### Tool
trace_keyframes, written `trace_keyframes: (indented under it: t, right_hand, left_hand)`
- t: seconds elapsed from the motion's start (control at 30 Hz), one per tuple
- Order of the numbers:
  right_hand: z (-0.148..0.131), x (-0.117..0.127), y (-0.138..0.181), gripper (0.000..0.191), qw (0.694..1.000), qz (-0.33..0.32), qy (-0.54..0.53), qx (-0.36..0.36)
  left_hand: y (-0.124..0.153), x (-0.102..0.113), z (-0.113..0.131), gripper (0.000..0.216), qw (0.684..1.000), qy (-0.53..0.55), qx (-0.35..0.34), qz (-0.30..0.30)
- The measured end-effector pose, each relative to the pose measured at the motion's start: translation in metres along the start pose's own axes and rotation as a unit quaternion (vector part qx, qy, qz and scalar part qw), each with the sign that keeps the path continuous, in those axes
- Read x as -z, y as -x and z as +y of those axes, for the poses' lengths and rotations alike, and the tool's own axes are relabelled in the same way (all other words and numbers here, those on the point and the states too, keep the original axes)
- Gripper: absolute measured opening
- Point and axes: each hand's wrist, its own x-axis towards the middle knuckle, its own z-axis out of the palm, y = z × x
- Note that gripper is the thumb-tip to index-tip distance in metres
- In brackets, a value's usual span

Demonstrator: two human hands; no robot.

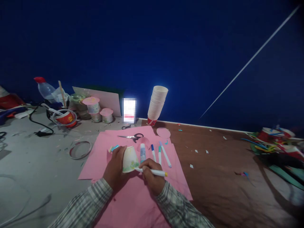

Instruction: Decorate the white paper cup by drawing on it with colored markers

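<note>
The left hand (116, 165) is clamping its grip on the paper cup (130, 157); the right hand (152, 179) is pinching the marker (156, 172), light strokes probably suiting best.

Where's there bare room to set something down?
Most room: the brown tabletop, between the pink paper and the wires at far right, with only small scraps on it. Smaller: the gray tabletop between the tape roll and left sleeve. Crowded: the paper around the left hand and right hand, with scissors and markers, and back left, with cups and a bottle.
</note>
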Motion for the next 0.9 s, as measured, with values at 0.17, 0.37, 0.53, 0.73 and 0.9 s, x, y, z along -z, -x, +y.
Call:
trace_keyframes:
  t: [0.17, 0.37, 0.53, 0.73, 0.9]
  right_hand:
    - [0.0009, -0.0012, 0.0005, 0.018, 1.0, 0.001, -0.007, -0.002]
    - [0.0003, -0.003, 0.0009, 0.017, 1.0, -0.004, -0.014, -0.004]
    - [-0.0016, -0.001, 0.0002, 0.017, 1.0, 0.0, -0.012, -0.008]
    - [-0.0033, -0.0038, 0.0006, 0.016, 1.0, -0.003, -0.019, -0.011]
    - [-0.0042, -0.0044, 0.0003, 0.015, 0.999, 0.0, -0.045, -0.029]
  left_hand:
    - [0.0002, -0.0009, -0.0001, 0.097, 1.0, 0.002, 0.0, 0.001]
    - [0.0007, -0.0008, -0.0002, 0.095, 1.0, 0.003, 0.004, 0.0]
    - [0.0007, -0.0005, -0.0005, 0.094, 1.0, 0.004, 0.013, -0.001]
    - [0.0017, -0.0008, -0.0001, 0.093, 1.0, -0.002, 0.006, -0.005]
    - [0.0016, -0.0011, -0.0005, 0.094, 1.0, 0.002, 0.003, 0.002]
